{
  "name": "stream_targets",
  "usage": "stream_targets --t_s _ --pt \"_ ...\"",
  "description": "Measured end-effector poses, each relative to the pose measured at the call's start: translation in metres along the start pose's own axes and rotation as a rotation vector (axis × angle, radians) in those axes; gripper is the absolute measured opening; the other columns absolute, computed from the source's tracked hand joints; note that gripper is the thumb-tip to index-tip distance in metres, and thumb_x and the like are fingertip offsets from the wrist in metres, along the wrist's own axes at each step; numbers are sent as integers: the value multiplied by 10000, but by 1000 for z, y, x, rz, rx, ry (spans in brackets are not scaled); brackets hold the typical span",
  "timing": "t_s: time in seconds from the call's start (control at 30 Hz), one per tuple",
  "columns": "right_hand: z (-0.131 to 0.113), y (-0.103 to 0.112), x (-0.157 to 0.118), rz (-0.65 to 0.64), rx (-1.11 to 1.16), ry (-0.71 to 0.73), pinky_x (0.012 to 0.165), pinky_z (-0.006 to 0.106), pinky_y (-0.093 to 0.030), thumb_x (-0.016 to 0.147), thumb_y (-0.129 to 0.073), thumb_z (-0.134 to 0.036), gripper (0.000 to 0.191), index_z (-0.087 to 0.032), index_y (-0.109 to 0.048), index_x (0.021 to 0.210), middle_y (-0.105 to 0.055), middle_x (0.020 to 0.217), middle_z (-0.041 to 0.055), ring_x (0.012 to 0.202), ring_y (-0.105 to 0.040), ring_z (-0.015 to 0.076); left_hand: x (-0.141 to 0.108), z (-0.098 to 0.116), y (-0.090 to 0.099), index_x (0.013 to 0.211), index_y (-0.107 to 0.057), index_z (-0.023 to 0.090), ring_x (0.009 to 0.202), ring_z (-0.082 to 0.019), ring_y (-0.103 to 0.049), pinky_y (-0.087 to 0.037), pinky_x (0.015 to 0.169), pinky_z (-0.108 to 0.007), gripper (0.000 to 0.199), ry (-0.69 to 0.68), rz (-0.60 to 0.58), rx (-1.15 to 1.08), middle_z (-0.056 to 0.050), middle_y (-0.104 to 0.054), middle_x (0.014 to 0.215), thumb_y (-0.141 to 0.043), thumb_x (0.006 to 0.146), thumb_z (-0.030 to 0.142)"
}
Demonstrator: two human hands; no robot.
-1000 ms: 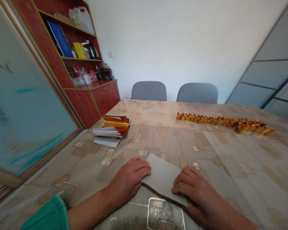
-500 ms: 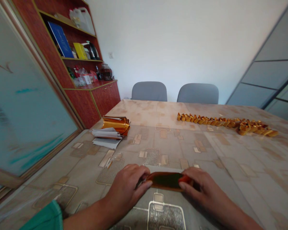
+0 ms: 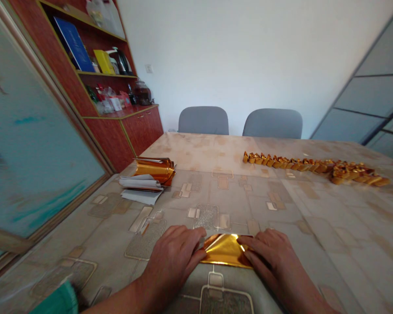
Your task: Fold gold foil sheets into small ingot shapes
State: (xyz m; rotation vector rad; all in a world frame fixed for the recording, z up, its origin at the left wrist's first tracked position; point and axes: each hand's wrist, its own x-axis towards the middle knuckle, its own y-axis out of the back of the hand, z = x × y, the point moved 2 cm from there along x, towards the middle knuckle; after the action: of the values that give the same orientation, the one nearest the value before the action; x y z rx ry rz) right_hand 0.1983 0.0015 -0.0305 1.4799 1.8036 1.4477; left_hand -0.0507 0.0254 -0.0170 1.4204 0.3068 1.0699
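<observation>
We logged both bare hands at the near edge of a worktop with a beige patterned cover [image 3: 291, 205]. The left hand [image 3: 173, 257] and the right hand [image 3: 268, 257] lay palm down on either side of a rectangular gold foil sheet [image 3: 224, 250], which sat between them close to that near edge, with a diagonal crease across its shiny upper face. The fingers [image 3: 191, 237] of both hands lay nearly flat on the sheet's two ends, open rather than closed around it. We judged that this placement pinned the foil against the worktop.

Toward the left edge, a curled roll of gold foil [image 3: 153, 170] rested against a loose stack of white paper sheets [image 3: 139, 185]. Toward the far right corner, a long row of small folded gold foil pieces [image 3: 311, 165] ran along the worktop, bunched at its right end.

Beyond the left edge stood a red wooden cabinet [image 3: 113, 139]. Its shelves held a blue book [image 3: 72, 43], a yellow box [image 3: 103, 61] and a black kettle [image 3: 119, 61]. A glass jar with dark contents [image 3: 142, 93] stood on its counter; we could not identify the contents.
</observation>
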Motion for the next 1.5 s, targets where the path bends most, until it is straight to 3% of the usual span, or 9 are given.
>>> stream_targets --t_s 0.43,0.53,0.6,0.67,0.77,0.93,1.07,1.33,1.5 --pt "-1 -4 1 81 -99 80 779 387 -374 1009 -530 -239 170 -260 -663 1112 -650 780 15 743 -573 225 -1 -7 2 996 -584 215 720 -202 -638 -491 639 -298 122 125 -70 -54 0 -671 797 -623 884 186" --pt "-1 -4 2 50 -90 80 767 379 -381 982 -579 -215 161 -257 -663 1113 -653 782 11 746 -575 228 -2 2 7 1187 -566 192 966 -247 -665 -535 849 -391 245 -22 82 20 -85 -707 1073 -519 948 164" --pt "-1 -5 3 37 -86 71 766 378 -387 962 -615 -205 159 -254 -666 1105 -658 791 11 761 -581 234 -3 16 6 1318 -522 168 1213 -286 -587 -436 1062 -494 350 -224 150 86 -135 -647 1296 -456 975 142" --pt "-1 -5 3 31 -91 63 767 378 -393 946 -652 -225 117 -244 -676 1059 -663 792 12 770 -588 238 -4 32 -3 1363 -516 159 1363 -305 -480 -383 1136 -491 399 -426 -4 59 -126 -570 1435 -496 989 294" --pt "1 -6 4 34 -116 61 785 382 -399 926 -691 -235 96 -233 -682 1021 -677 792 10 773 -604 238 -6 43 -20 1452 -442 151 1407 -308 -442 -399 1135 -485 513 -504 -115 67 -109 -504 1513 -525 989 356" --pt "3 -6 9 45 -175 93 768 359 -393 942 -664 -218 89 -235 -689 1026 -695 762 -3 738 -615 231 -13 37 -40 1549 -293 151 1450 -361 -367 -370 1127 -580 720 -419 -234 21 -176 -402 1567 -591 943 402" --pt "4 -7 11 99 -189 149 751 337 -376 996 -577 -247 111 -240 -687 982 -686 718 -13 691 -602 216 -15 33 -49 1543 -313 177 1405 -383 -427 -376 1106 -611 645 -418 -208 139 -178 -429 1550 -555 946 204" --pt "6 -13 11 164 -234 197 726 327 -361 1017 -503 -229 170 -242 -668 980 -645 674 -10 665 -562 221 -20 29 -68 1500 -401 249 1309 -391 -528 -503 975 -601 487 -471 -44 297 -168 -503 1490 -477 1024 316" --pt "2 -5 11 172 -237 176 692 328 -380 1033 -449 -252 220 -239 -659 969 -634 682 4 670 -566 224 -20 28 -69 1507 -384 272 1329 -391 -508 -489 986 -621 473 -457 -41 279 -174 -480 1505 -431 1044 355"
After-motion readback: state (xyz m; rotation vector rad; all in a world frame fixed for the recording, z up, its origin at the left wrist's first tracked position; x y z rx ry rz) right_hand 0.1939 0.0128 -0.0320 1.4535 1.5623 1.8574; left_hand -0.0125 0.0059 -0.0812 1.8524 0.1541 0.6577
